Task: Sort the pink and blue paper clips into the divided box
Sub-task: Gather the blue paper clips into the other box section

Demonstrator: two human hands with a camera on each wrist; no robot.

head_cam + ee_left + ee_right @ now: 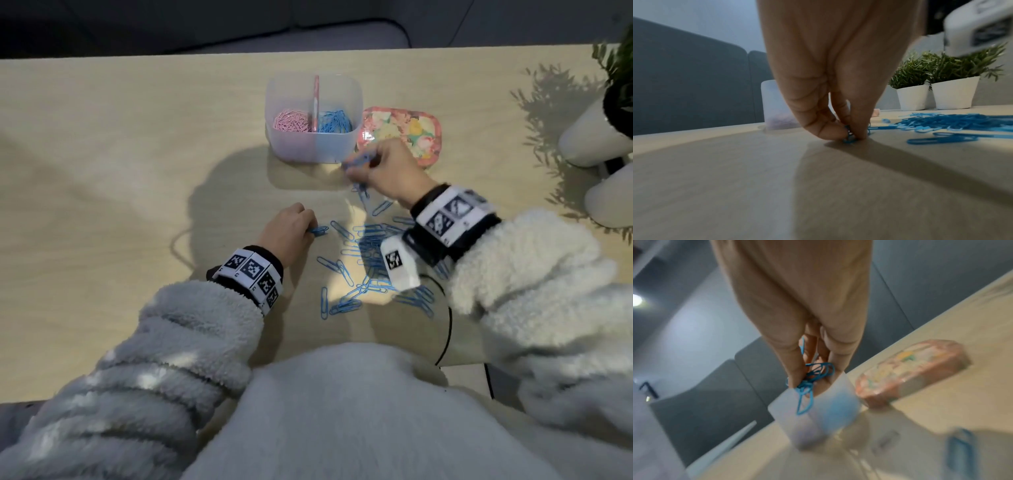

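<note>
Blue paper clips [368,260] are lying scattered at six o'clock from the divided box [313,118], partly hidden under the right wrist. The right hand [387,166] is gripping a blurred bunch of blue clips [813,378] beside the box. The left hand [291,228] is pinching one clip [849,138] against the table [102,171].

dim room | hard shadows on table [102,171] | right-wrist view motion-blurred
</note>
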